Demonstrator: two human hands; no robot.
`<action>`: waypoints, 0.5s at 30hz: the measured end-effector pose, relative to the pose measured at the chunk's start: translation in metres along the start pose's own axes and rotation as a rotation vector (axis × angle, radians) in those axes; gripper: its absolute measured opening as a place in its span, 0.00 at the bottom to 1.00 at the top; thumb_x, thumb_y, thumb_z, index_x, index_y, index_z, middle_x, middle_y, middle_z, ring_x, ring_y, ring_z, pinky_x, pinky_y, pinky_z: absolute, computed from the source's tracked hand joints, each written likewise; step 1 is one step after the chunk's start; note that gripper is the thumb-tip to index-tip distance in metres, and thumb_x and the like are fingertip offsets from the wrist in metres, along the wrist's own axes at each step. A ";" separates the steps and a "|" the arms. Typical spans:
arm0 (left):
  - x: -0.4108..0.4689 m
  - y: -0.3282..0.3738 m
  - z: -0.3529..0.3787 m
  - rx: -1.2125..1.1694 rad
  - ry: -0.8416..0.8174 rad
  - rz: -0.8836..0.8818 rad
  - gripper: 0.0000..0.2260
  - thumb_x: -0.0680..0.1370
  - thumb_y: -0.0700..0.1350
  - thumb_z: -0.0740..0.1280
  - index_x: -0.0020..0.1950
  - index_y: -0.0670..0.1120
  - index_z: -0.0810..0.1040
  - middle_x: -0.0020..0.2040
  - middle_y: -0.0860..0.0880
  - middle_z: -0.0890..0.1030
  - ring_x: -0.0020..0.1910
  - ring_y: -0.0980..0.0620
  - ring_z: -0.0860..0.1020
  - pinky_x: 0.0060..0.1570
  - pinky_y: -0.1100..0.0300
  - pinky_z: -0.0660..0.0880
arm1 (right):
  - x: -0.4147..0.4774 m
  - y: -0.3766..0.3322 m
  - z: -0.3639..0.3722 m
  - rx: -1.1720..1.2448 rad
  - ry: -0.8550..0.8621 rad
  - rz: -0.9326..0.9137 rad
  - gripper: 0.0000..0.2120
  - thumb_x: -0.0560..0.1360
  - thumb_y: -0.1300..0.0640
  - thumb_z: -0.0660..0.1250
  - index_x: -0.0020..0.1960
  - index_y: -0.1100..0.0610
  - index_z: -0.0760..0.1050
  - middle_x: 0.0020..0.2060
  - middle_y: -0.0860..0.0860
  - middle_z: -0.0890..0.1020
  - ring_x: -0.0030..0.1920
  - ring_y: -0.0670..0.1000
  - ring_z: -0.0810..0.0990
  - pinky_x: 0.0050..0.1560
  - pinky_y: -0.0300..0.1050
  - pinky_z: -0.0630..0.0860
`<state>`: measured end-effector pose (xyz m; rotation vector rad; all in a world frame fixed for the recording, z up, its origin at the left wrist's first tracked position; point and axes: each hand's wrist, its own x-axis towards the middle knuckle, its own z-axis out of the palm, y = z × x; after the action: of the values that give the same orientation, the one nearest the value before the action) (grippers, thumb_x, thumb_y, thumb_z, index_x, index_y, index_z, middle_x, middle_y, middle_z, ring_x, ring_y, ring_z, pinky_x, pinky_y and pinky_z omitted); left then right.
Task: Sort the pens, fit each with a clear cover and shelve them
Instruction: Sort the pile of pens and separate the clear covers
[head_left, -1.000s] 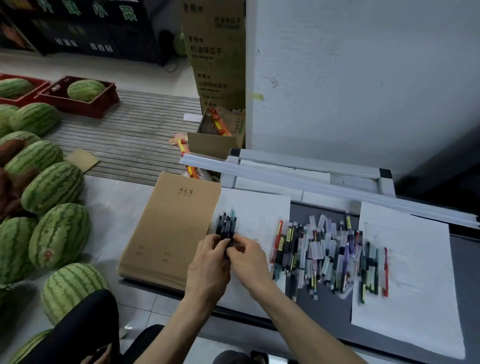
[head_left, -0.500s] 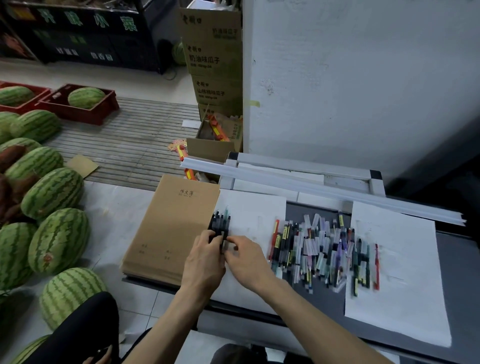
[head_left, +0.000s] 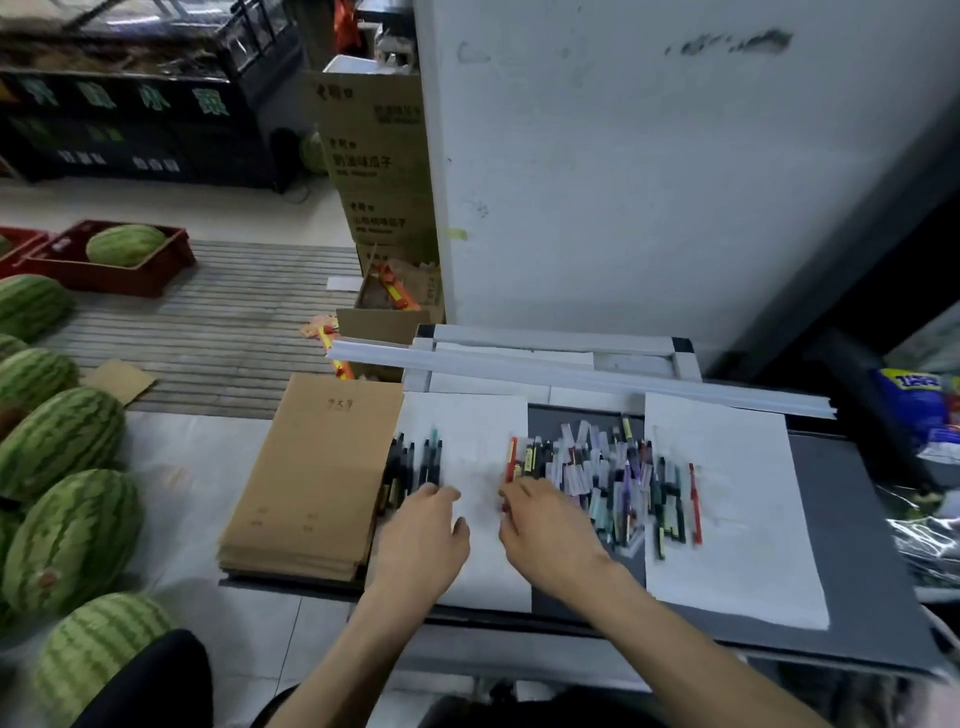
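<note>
L hand (head_left: 421, 535) grip loose by dark pens (head_left: 413, 465); R hand (head_left: 548, 530) at red pen (head_left: 511, 460), grip unclear w/ blur

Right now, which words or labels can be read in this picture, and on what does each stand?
"奶油味瓜子": upper cardboard box.
Too blurred or small to read: green signs at back left, print on the brown paper stack, lower cardboard box, labels on the pens, blue packet.

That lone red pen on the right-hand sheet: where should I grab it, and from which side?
Probably pinch the red pen mid-barrel from above, coming in from its right: it lies flat, with bare sheet there and dark pens close on its left.
</note>
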<state>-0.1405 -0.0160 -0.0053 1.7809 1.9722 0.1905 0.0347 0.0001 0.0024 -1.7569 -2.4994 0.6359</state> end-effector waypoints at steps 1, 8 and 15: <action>0.000 0.004 0.003 -0.010 -0.012 0.010 0.18 0.83 0.49 0.62 0.74 0.51 0.73 0.68 0.54 0.75 0.62 0.52 0.78 0.54 0.56 0.77 | -0.005 0.005 0.000 -0.002 0.009 0.009 0.16 0.82 0.53 0.58 0.67 0.56 0.75 0.61 0.52 0.78 0.63 0.54 0.75 0.61 0.48 0.76; 0.004 0.020 0.025 -0.047 -0.052 0.065 0.19 0.82 0.47 0.65 0.73 0.49 0.75 0.67 0.51 0.78 0.61 0.51 0.80 0.55 0.56 0.78 | -0.027 0.040 -0.001 -0.029 0.030 0.066 0.16 0.80 0.59 0.59 0.66 0.56 0.75 0.61 0.52 0.79 0.60 0.54 0.77 0.61 0.48 0.77; 0.014 0.035 0.041 -0.130 -0.078 0.018 0.24 0.80 0.51 0.69 0.74 0.46 0.72 0.63 0.46 0.82 0.63 0.47 0.79 0.59 0.54 0.76 | -0.025 0.052 -0.003 -0.066 0.046 0.001 0.16 0.81 0.60 0.60 0.67 0.57 0.76 0.61 0.52 0.80 0.59 0.54 0.79 0.56 0.48 0.77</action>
<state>-0.0919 -0.0062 -0.0301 1.6978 1.8474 0.2459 0.0914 -0.0068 -0.0072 -1.7728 -2.5171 0.5116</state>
